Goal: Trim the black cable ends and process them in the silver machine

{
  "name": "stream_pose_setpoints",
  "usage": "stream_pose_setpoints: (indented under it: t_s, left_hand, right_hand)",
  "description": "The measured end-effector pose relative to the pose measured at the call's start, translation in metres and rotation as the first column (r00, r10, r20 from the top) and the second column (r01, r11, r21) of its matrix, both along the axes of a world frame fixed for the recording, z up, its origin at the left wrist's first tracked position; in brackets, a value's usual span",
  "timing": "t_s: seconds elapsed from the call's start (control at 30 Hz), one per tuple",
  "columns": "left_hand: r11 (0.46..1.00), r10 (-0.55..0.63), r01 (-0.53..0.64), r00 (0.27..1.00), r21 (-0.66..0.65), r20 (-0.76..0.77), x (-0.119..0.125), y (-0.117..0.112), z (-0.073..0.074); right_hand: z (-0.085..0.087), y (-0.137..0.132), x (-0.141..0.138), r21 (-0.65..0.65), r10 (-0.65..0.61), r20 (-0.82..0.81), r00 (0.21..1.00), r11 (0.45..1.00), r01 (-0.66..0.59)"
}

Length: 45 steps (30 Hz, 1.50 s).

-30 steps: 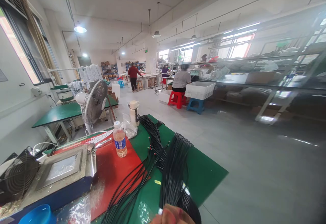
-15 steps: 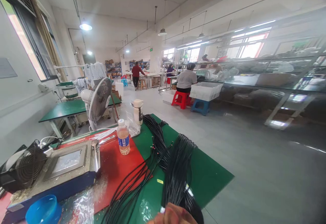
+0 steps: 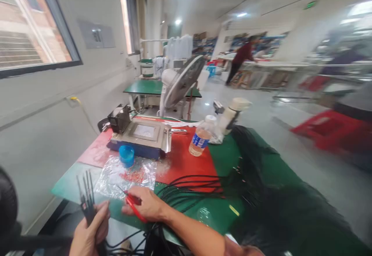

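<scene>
My left hand (image 3: pixel 91 229), at the lower left, is closed around several black cables (image 3: pixel 88 194), their thin stripped ends pointing up. Just to the right, my right hand (image 3: pixel 143 205) grips a red-handled tool (image 3: pixel 135 208) with a thin pointed tip; its exact kind is unclear. The tip points up and left over a clear plastic sheet (image 3: pixel 109 182), on which reddish scraps (image 3: pixel 135 175) lie. More black cables run beneath my right forearm. A large bundle of black cables (image 3: pixel 261 194) lies blurred on the green table at the right.
Behind the sheet stand a blue cup (image 3: pixel 126 156) and a dusty device with a small fan (image 3: pixel 145 141). A drink bottle (image 3: pixel 200 139) and a cream flask (image 3: pixel 232 116) stand farther right. Beyond the table is a standing fan (image 3: pixel 180 81); a person in red (image 3: pixel 242 58) is in the background.
The view has swung left and down. Both my hands now show, with cables in the left and the red-handled tool in the right; before, only part of a hand showed by the bundle.
</scene>
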<state>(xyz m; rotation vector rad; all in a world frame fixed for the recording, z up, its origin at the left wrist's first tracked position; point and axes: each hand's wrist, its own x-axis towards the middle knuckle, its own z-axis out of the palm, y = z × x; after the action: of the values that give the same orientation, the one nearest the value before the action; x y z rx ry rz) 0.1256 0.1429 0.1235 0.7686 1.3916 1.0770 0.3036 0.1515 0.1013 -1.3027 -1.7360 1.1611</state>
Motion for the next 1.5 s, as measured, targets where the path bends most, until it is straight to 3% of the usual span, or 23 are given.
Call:
stream_pose_setpoints:
  t_s: [0.2,0.67,1.07,1.27,1.43,1.5]
  left_hand:
    - [0.996,-0.084,0.082,0.985,0.023,0.150,-0.002,0.006,-0.011]
    - [0.997,-0.071,0.070,0.996,0.020,0.058,0.010,0.012,-0.010]
    - [0.995,-0.101,0.100,0.995,0.014,0.028,0.013,0.019,-0.018]
    - [0.990,-0.144,0.144,0.980,0.007,0.134,0.017,0.017,-0.022]
    - [0.987,-0.155,0.162,0.959,-0.008,0.236,0.017,0.011,-0.019]
    - [0.985,-0.159,0.170,0.950,-0.018,0.269,0.016,0.009,-0.018]
  right_hand:
    - [0.005,-0.006,0.002,-0.007,0.092,0.200,0.976,0.996,-0.092]
    - [0.002,-0.004,0.005,-0.046,0.089,0.166,0.982,0.996,-0.083]
    - [-0.007,-0.002,0.004,-0.039,-0.010,0.173,0.985,0.999,0.017]
    - [-0.011,0.001,0.004,-0.057,-0.069,-0.038,0.997,0.996,0.067]
    - [-0.014,0.004,0.005,-0.247,-0.059,-0.250,0.966,0.969,-0.005]
    - [-0.015,0.004,0.004,-0.250,-0.030,-0.257,0.966,0.968,-0.036]
